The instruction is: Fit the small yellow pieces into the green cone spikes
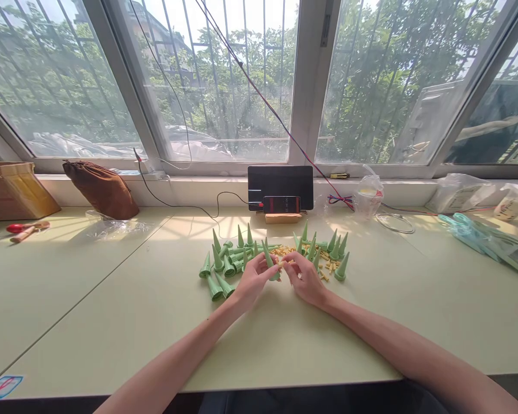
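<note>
My left hand [254,277] is closed round a green plastic cone [268,256], held upright with its tip pointing up. My right hand [304,276] meets it from the right, thumb and forefinger pinched on a small yellow peg [282,264] at the cone's side. Whether the peg sits inside the cone is hidden by the fingers. Left of my hands lie several green cones [216,290], some standing and some on their sides. More cones [342,267] stand to the right. A loose heap of yellow pegs [326,265] spreads behind and beside my right hand.
Behind the cones a black tablet [280,178] and a phone [282,204] lean on a stand [283,218]. A brown pouch [101,190] and a cardboard box [19,190] sit back left. Plastic bags [461,192], a cup [368,195] and a coiled cable [395,223] lie right.
</note>
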Motion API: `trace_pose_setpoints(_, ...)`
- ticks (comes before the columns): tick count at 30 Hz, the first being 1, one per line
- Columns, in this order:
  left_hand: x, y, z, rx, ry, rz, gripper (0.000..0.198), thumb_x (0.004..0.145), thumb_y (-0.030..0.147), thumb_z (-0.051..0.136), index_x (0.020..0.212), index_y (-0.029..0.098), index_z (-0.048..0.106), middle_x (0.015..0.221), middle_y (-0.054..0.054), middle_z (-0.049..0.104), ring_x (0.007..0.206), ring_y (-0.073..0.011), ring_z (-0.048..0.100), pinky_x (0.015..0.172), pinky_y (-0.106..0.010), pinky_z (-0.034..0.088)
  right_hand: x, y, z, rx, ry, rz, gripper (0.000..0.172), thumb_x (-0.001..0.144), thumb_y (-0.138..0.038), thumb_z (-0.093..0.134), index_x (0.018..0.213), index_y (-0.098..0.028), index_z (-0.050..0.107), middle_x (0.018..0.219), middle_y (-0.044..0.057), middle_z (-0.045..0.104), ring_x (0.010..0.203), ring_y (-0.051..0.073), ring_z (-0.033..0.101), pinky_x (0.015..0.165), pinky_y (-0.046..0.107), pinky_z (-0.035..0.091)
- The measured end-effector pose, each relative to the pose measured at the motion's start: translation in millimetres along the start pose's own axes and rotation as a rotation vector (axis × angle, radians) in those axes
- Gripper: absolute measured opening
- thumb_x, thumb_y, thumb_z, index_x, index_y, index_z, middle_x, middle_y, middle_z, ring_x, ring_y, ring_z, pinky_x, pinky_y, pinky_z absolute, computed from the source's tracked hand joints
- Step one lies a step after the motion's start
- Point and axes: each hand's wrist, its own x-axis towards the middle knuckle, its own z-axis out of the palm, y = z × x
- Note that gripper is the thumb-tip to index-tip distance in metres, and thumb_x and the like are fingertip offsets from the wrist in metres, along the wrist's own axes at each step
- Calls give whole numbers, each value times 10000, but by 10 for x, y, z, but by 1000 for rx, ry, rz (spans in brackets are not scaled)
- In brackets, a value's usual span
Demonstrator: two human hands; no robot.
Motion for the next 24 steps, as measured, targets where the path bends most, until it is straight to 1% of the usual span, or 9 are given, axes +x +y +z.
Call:
trace_pose_setpoints(4,-2,3,4,-18,4,1,269,738,355,744,880,166,618,851,-53,644,749,-157,587,681,-314,531,-4,6,-1,-5,-13,14,200,976,-391,426,954,-206,498,659,-21,533,485,120,492,482,250,401)
trace_pose_setpoints(9,-3,-4,1,-15,-2,-7,262,747,357,734,877,163,616,868,-64,645,747,-158,592,687,-315,530,-7,18,0,-20,-20,4,195,978,-384,421,935,-210,498,690,-17,537,498,117,499,496,252,407)
trace_pose_setpoints(13,-4,-7,4,-10,-5,-13,256,749,352,733,880,169,612,831,-53,641,764,-165,597,689,-311,526,-5,9,1,-18,-12,1,214,977,-403,416,906,-213,483,637,-34,492,480,117,474,476,245,378)
trace_pose_setpoints(16,-8,-1,6,-19,-1,-22,257,733,344,751,871,175,615,815,-41,645,779,-169,599,682,-302,523,-4,10,3,-6,-9,2,222,975,-414,418,899,-215,479,660,-24,502,486,118,477,470,245,377)
trace_pose_setpoints(19,-14,6,5,-29,-9,-21,256,732,332,756,880,177,616,821,-39,648,776,-160,591,676,-291,519,-6,25,6,11,-9,1,226,974,-414,420,886,-215,480,692,-14,512,495,118,486,470,247,382)
trace_pose_setpoints(24,-16,13,4,-12,-15,-5,251,750,329,742,901,176,613,831,-38,645,738,-139,575,668,-275,510,-8,46,6,19,-14,7,235,973,-418,426,863,-216,477,657,-24,482,488,119,477,471,246,383)
